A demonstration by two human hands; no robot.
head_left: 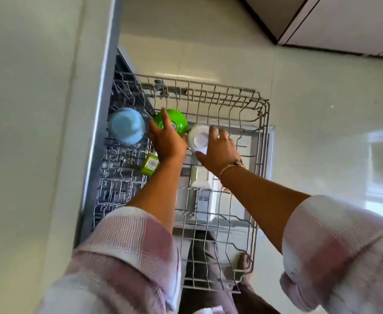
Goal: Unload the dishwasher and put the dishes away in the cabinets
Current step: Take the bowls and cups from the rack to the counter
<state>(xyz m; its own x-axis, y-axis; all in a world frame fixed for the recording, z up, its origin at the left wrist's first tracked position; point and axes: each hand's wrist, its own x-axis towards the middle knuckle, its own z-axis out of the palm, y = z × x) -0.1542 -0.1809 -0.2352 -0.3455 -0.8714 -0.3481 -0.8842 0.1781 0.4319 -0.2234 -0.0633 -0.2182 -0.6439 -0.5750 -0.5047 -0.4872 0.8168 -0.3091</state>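
The grey wire dishwasher rack point(262, 114) is pulled out below me. Three upturned bowls sit in a row at its far left: a blue bowl point(127, 126), a green bowl point(175, 120) and a white bowl point(198, 138). My left hand point(166, 138) lies over the green bowl with its fingers wrapped around it. My right hand point(219, 149) grips the white bowl from the right side. A small green cup point(150, 164) lies in the rack just below my left hand.
A pale counter top point(27, 132) runs along the left, over the dishwasher opening. The open dishwasher door point(271, 141) lies under the rack. White cabinet fronts point(344, 26) stand at the top right. A glossy pale floor point(333, 132) surrounds the rack. My foot point(245, 261) shows below it.
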